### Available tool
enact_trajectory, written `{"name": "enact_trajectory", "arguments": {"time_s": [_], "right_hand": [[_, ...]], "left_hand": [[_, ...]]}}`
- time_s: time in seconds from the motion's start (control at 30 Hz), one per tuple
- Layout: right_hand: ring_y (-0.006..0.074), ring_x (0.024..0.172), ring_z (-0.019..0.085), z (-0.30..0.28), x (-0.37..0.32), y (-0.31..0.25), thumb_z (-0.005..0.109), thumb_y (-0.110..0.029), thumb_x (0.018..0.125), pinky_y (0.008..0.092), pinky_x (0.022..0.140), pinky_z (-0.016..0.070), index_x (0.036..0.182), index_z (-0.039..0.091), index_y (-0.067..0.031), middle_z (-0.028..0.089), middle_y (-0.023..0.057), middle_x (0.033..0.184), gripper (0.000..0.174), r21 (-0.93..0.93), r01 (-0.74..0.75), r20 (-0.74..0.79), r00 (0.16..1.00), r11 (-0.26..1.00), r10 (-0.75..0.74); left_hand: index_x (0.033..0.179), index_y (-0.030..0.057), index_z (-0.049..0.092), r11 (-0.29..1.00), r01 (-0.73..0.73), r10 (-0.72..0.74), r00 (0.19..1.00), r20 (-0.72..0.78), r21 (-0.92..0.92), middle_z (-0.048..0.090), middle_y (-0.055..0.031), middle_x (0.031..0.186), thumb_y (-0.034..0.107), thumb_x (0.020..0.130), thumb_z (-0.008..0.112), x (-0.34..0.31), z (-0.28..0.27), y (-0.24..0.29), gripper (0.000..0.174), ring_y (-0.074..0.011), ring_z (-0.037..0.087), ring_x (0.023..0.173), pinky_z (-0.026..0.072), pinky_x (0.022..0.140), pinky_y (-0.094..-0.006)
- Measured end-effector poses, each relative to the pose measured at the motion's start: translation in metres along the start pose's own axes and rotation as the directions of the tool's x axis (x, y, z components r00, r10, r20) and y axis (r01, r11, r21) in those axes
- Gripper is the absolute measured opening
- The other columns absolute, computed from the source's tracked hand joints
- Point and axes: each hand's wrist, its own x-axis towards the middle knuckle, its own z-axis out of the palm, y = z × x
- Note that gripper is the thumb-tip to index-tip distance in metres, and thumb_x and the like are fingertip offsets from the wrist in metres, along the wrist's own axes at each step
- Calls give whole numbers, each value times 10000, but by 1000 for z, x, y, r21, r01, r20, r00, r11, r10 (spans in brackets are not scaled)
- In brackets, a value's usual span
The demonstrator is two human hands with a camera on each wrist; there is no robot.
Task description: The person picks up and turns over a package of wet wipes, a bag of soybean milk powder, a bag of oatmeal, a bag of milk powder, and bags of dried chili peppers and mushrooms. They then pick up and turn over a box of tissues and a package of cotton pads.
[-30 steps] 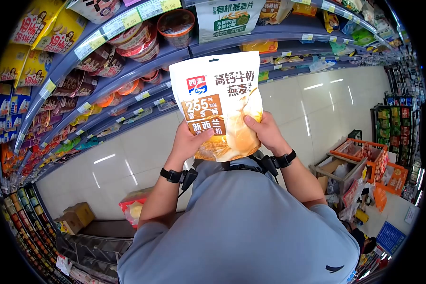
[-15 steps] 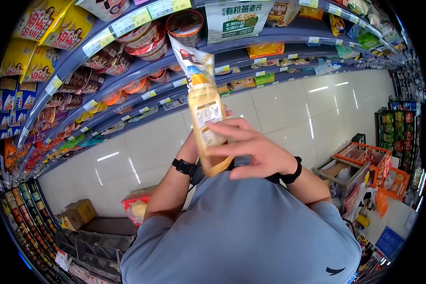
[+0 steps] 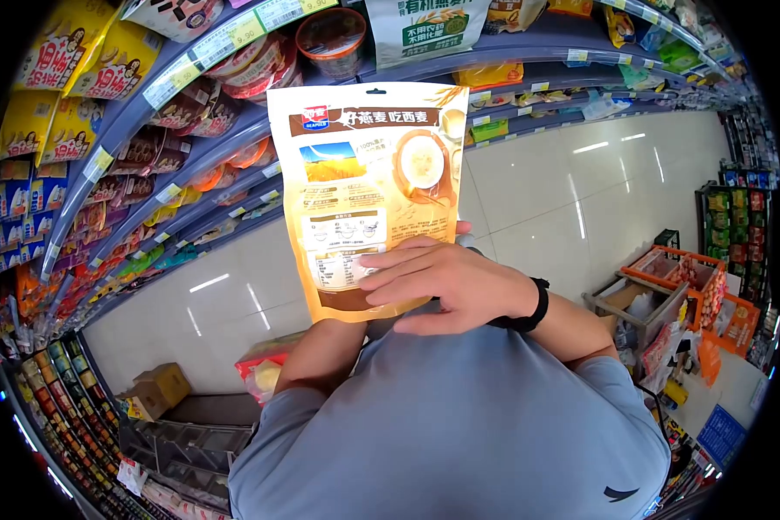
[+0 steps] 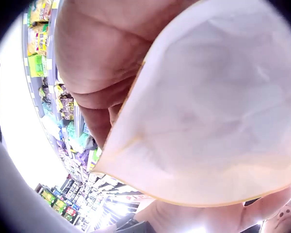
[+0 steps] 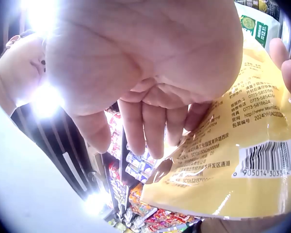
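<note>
A yellow and white bag of oatmeal (image 3: pixel 373 191) stands upright before the chest, its printed back towards the head camera. From behind, my left hand (image 4: pixel 106 53) grips the bag; in the head view only its fingertips (image 3: pixel 464 228) show past the right edge. Straight, slightly spread fingers of my right hand (image 3: pixel 459 286) lie across the lower right of the bag's back, over the printed table. The bag's bottom (image 4: pixel 218 111) fills much of the left wrist view. A barcode (image 5: pixel 265 160) shows beside the right hand in the right wrist view.
Shelves (image 3: pixel 234 130) of packaged food curve along the front and left. A white and green oat bag (image 3: pixel 426 30) and a tub (image 3: pixel 331 42) stand just beyond the held bag. Tiled floor (image 3: pixel 572 182) lies below, with orange crates (image 3: pixel 667 269) at right and cartons (image 3: pixel 156 390) at left.
The bag has been turned from its front, past its narrow side, to its back. My right hand has let go of the right edge and moved across the bag; my left has gone behind it.
</note>
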Motion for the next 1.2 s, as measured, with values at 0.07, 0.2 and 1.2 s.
{"name": "enact_trajectory", "arguments": {"time_s": [0.07, 0.2, 1.2], "right_hand": [[305, 1380, 535, 0, -1, 0, 808, -135, 822, 452, 1105, 422, 1222, 714, -73, 698, 76, 1303, 416, -3, -2, -1, 1000, 1000, 2], [312, 1365, 549, -2, -2, 1, 806, -122, 823, 450, 1100, 431, 1221, 713, -68, 705, 85, 1286, 412, 6, -10, 0, 1000, 1000, 10], [141, 949, 666, -110, -112, 264, 692, -33, 880, 275, 747, 528, 1355, 526, -23, 686, 81, 1111, 503, 807, -223, -404, 468, 547, 786]], "left_hand": [[1590, 68, 270, 1000, -16, 16, 1000, -4, 1, 396, -302, 1523, 676, 1000, 407, -1, 1, 1, 858, -432, 494, 1341, 474, 1084, -495], [1587, 67, 276, 999, -42, 42, 999, -17, 12, 407, -294, 1517, 648, 1016, 413, -1, 3, 0, 826, -416, 501, 1340, 480, 1083, -477], [1154, 16, 534, 487, 145, 574, 690, -440, 861, 711, -73, 1065, 41, 987, 656, 123, -203, 87, 208, -125, 679, 946, 551, 837, -279]]}}
